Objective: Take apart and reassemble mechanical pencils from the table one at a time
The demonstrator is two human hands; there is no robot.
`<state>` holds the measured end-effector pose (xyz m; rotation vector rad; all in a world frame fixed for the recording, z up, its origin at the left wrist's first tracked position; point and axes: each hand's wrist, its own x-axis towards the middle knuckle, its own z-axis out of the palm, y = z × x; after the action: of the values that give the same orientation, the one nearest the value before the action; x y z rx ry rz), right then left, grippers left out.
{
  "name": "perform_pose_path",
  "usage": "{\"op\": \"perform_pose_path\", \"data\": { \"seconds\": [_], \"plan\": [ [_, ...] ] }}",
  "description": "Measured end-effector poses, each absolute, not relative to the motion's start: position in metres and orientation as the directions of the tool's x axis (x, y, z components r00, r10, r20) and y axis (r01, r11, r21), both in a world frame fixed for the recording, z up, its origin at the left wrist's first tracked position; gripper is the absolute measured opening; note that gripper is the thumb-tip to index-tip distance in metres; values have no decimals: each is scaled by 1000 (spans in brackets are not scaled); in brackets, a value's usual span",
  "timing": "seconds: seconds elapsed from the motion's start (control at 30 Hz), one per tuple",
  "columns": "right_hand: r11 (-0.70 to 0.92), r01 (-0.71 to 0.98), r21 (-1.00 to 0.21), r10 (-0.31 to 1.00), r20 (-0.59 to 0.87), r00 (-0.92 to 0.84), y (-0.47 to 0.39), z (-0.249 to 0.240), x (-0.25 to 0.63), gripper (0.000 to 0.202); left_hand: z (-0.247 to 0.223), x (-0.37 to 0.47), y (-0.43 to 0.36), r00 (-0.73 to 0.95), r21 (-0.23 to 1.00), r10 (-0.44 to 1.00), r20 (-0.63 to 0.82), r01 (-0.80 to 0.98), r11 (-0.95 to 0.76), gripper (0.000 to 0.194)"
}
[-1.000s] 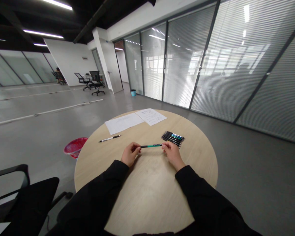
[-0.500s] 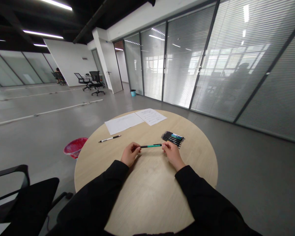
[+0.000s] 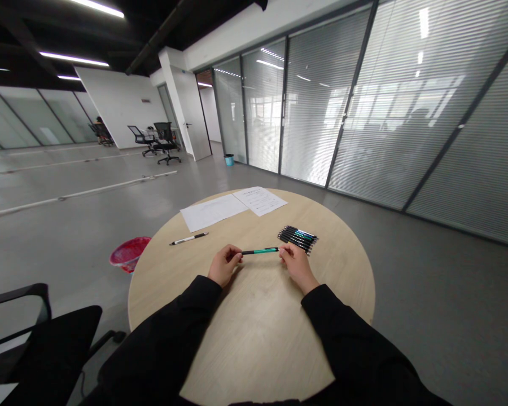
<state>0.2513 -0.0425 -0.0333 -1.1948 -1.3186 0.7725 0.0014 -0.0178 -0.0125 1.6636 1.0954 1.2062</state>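
Left hand [image 3: 224, 265] and right hand [image 3: 297, 266] are holding the green-and-black pen [image 3: 260, 251], each grip pinching one end. Pen's spanning left to right, seemingly just above the tabletop [image 3: 258, 338]; clearance hard to judge. Pen row [image 3: 295, 234] is lying just beyond right hand, black-and-white pen [image 3: 189, 239] far left, papers [image 3: 214, 211] resting farther back.

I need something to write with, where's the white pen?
In the head view, the white pen lies left on the table, just this side of the left paper.
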Motion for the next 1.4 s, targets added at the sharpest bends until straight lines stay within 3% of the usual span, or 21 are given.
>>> {"op": "perform_pose_path", "data": {
  "seconds": [0.63, 1.4],
  "plan": [
    [275, 207, -939, 935, 311, 172, -40, -34, 252, 20, -6, 4, -22, 152, 930, 946, 286, 196, -312, 26],
    [247, 155, -956, 946, 273, 175, -41, -32, 252, 26, -8, 3, -20, 158, 941, 951, 265, 171, -291, 27]
  ]
}}
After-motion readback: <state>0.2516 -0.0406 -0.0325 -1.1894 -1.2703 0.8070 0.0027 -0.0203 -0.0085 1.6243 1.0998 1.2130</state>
